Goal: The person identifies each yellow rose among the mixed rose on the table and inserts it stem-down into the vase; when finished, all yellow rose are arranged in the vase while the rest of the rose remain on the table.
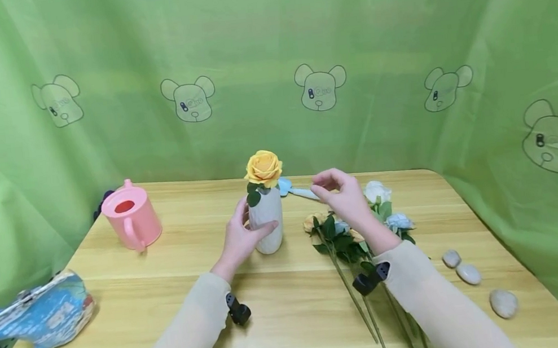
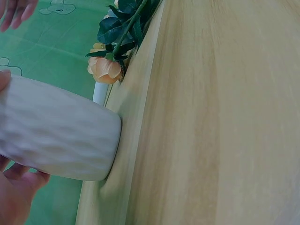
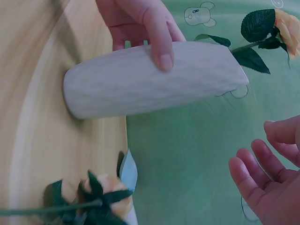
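**Left hand on vase, right hand free above the loose flowers**

Far left, at the table [image 1: 295,331] edge: a crumpled blue printed bag [image 1: 38,315], lying flat. Behind it, a pink watering can [image 1: 132,215], upright, handle toward the camera.

Centre: white ribbed vase [image 1: 267,223] upright on the table, one yellow rose [image 1: 263,168] standing in it, bloom above the neck, a dark leaf hanging over the rim. Left hand [image 1: 240,237] wraps the vase from its left side, thumb across the front and fingers behind. Right wrist view confirms it: fingers curled round the vase body [image 3: 150,79]. Left wrist view shows the vase base [image 2: 61,140] seated on the wood.

Just behind the vase, right of it: a light blue object [image 1: 295,189] flat on the table, partly hidden by the right hand; can't tell what it is.

Right hand [image 1: 339,193] hovers right of the vase, apart from it, fingers loosely curled and holding nothing. Right wrist view shows relaxed, separated fingertips [image 3: 258,173].

Under that hand and forearm: a bunch of loose flowers [image 1: 353,228] lying on the table, peach, white and pale blue heads away from the camera, stems running toward it.

Far right: three pale stones [image 1: 470,274] in a rough line near the table's right edge, well apart from the flowers.
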Available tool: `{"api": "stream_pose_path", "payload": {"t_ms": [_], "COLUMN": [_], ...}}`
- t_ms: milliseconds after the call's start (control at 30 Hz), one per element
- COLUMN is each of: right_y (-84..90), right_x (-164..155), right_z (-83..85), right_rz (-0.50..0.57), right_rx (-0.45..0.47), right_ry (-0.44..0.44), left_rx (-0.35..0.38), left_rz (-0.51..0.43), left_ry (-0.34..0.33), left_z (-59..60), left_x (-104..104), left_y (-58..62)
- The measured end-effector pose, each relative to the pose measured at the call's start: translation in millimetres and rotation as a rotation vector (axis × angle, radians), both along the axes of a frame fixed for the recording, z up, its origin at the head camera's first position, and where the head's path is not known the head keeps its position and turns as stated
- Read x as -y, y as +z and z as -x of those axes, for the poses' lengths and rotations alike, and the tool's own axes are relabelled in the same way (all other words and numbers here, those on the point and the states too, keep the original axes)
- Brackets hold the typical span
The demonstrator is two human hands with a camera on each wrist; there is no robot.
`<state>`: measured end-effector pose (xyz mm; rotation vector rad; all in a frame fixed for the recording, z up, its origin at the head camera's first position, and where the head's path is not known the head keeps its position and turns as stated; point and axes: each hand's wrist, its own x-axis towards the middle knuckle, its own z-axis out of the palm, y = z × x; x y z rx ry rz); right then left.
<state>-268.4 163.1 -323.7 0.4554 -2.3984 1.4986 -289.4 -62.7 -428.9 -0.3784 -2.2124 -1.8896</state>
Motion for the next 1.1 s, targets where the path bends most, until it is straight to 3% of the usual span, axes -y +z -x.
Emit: {"api": "stream_pose_path", "payload": {"t_ms": [167,467,667,833,1100], "right_y": [6.2,-31.0,-47.1,-65.6,-89.6], "right_x": [-10.0,-62.8,-90.9,-108.7,-121.7], "right_z": [-24.4,-31.0,-53.0,-68.2,-81.6], "right_rz": [0.025,0.045,0.007,-0.006,-0.035], "right_rx": [0.061,0.095,0.146,0.252,0.438], "right_ry": [0.001,-0.04,-0.055,-0.051,-0.073], "left_rx": [0.005,-0.005,-0.004,0.003,-0.012], "left_rz": [0.004,0.0,-0.01,0.008,0.017], "left_ry": [-0.003,-0.006,-0.05,-0.056,-0.056], "left_z": [-3.0,-3.1,-15.7,-24.0,-23.1], "left_x": [-1.0,0.3,1.2,2.5,2.5], "left_y": [3.9,1.8,18.9,26.9,26.8]}}
